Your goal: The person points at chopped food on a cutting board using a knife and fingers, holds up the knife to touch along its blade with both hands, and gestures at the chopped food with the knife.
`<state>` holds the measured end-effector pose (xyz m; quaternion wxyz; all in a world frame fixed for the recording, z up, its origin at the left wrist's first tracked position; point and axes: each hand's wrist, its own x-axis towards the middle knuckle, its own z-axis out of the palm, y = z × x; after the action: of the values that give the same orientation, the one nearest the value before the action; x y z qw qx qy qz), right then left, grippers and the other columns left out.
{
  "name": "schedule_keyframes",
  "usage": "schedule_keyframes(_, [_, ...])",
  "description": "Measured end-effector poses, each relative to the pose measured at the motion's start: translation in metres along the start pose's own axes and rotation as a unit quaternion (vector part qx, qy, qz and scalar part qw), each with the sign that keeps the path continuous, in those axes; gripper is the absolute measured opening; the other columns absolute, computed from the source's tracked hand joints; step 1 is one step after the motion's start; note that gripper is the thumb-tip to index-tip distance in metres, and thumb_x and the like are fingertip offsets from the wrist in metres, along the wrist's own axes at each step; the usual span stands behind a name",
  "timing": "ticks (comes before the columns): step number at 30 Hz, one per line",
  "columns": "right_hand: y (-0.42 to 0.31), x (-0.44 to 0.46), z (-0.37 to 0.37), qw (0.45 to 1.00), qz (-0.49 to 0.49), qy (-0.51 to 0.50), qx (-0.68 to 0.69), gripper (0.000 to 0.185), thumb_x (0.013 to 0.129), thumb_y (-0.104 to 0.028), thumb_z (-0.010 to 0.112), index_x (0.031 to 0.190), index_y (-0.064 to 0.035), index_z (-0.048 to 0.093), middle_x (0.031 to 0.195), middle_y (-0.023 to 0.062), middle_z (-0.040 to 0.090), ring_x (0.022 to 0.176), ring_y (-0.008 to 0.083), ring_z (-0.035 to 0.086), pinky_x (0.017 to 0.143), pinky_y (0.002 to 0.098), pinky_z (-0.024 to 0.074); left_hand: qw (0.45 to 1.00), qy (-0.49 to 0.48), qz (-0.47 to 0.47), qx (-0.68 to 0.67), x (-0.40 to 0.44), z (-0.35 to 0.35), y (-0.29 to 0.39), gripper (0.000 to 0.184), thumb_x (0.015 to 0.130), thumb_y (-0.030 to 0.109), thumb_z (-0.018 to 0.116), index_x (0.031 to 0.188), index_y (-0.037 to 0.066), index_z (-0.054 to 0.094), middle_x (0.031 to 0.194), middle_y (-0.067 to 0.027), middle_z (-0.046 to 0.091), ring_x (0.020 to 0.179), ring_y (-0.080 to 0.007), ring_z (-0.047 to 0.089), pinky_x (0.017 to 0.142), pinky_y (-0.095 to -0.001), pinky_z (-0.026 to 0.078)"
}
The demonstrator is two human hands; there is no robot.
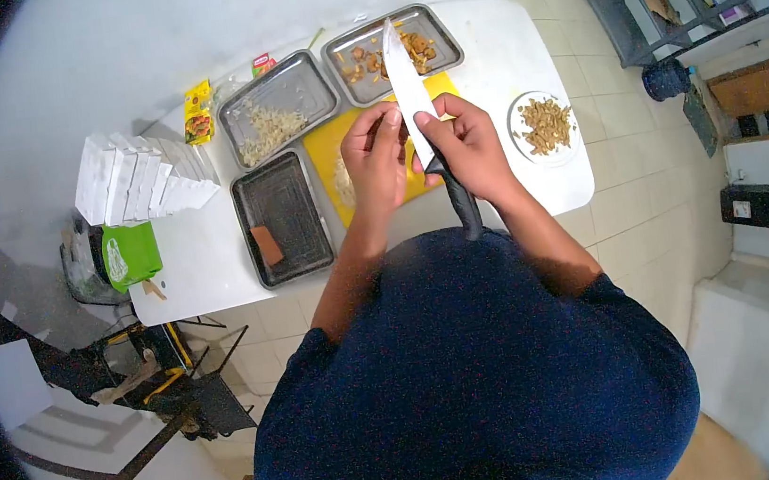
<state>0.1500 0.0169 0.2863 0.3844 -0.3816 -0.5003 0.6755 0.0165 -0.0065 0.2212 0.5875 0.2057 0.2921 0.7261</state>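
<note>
A kitchen knife [407,86] with a broad blade and black handle is raised over the yellow cutting board [322,152], its tip pointing away from me. My right hand [471,149] grips it where blade and handle meet, thumb on the blade's side. At the blade's other edge, my left hand [377,160] has its thumb and fingers pinched together; whether anything small is between them is hidden. Pale chopped pieces [343,183] lie on the board, partly covered by my left hand.
Around the board are a tray [331,104] of pale chopped food, a tray [448,34] of brownish pieces and a dark tray [242,195] with a reddish-brown block [267,245]. A plate [526,150] of chopped food stands right. White folded boxes [117,180] and a yellow packet [198,109] are left.
</note>
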Motion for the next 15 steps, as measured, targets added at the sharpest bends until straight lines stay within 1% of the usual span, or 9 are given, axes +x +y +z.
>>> schedule_keyframes(3, [-0.005, -0.006, 0.002, 1.0, -0.002, -0.001, -0.003, 0.017, 0.098, -0.017, 0.055, 0.095, -0.0008, 0.055, 0.068, 0.0068, 0.064, 0.055, 0.0096, 0.062, 0.042, 0.0238, 0.0484, 0.999, 0.01, 0.031, -0.008, -0.001, 0.011, 0.003, 0.013, 0.092, 0.004, 0.061, 0.104, -0.001, 0.063, 0.091, -0.0093, 0.067, 0.083, -0.0143, 0.063, 0.073, -0.0268, 0.052])
schedule_keyframes(6, [-0.008, -0.009, 0.001, 1.0, -0.015, 0.005, -0.007, 0.016, 0.099, -0.018, 0.054, 0.095, -0.0017, 0.053, 0.068, 0.0053, 0.063, 0.053, 0.0087, 0.06, 0.041, 0.0236, 0.0472, 0.996, -0.004, 0.093, -0.008, 0.002, 0.016, 0.008, 0.011, 0.092, 0.003, 0.061, 0.102, 0.0, 0.064, 0.092, -0.0105, 0.068, 0.084, -0.0164, 0.064, 0.076, -0.028, 0.052])
schedule_keyframes(8, [-0.01, -0.009, -0.003, 1.0, -0.028, 0.002, -0.005, 0.016, 0.099, -0.018, 0.053, 0.094, -0.0022, 0.052, 0.069, 0.0042, 0.062, 0.051, 0.0084, 0.058, 0.04, 0.0237, 0.0458, 0.996, 0.009, 0.088, 0.0, 0.002, 0.016, 0.014, 0.01, 0.091, 0.001, 0.062, 0.101, 0.0, 0.065, 0.093, -0.0111, 0.068, 0.084, -0.0177, 0.065, 0.077, -0.0288, 0.052])
schedule_keyframes(9, [-0.011, -0.009, -0.004, 0.999, -0.044, -0.003, -0.017, 0.019, 0.101, -0.021, 0.049, 0.095, -0.0037, 0.049, 0.071, 0.0041, 0.06, 0.048, 0.009, 0.055, 0.039, 0.0235, 0.0429, 0.996, 0.014, 0.086, 0.005, 0.002, 0.016, 0.017, 0.01, 0.09, 0.0, 0.062, 0.1, 0.0, 0.066, 0.093, -0.0115, 0.068, 0.084, -0.0183, 0.065, 0.078, -0.0292, 0.052])
schedule_keyframes(12, [-0.027, -0.015, -0.004, 1.0, 0.001, -0.022, -0.021, 0.019, 0.103, -0.024, 0.044, 0.098, -0.0056, 0.047, 0.072, 0.0045, 0.06, 0.048, 0.0078, 0.053, 0.039, 0.0214, 0.04, 0.996, 0.026, 0.089, 0.008, 0.003, 0.02, 0.023, 0.011, 0.088, -0.003, 0.064, 0.098, 0.0, 0.067, 0.093, -0.0108, 0.069, 0.084, -0.0183, 0.066, 0.078, -0.0297, 0.053])
schedule_keyframes(13, [-0.027, -0.015, -0.006, 0.996, 0.009, -0.024, -0.082, 0.024, 0.104, -0.029, 0.04, 0.1, -0.0055, 0.043, 0.072, 0.0087, 0.06, 0.054, 0.0149, 0.056, 0.046, 0.0294, 0.0446, 0.995, 0.033, 0.096, 0.013, 0.003, 0.021, 0.026, 0.011, 0.087, -0.003, 0.065, 0.097, 0.0, 0.067, 0.092, -0.0105, 0.069, 0.083, -0.0177, 0.066, 0.078, -0.0292, 0.053])
schedule_keyframes(15, [-0.023, -0.014, -0.012, 0.975, -0.06, -0.005, -0.213, 0.026, 0.104, -0.03, 0.04, 0.101, -0.0042, 0.042, 0.074, 0.0132, 0.059, 0.061, 0.0244, 0.058, 0.055, 0.0373, 0.0461, 0.993, 0.048, 0.107, 0.021, 0.002, 0.026, 0.029, 0.011, 0.085, -0.003, 0.068, 0.096, 0.0, 0.068, 0.092, -0.01, 0.069, 0.081, -0.0165, 0.066, 0.077, -0.0284, 0.053])
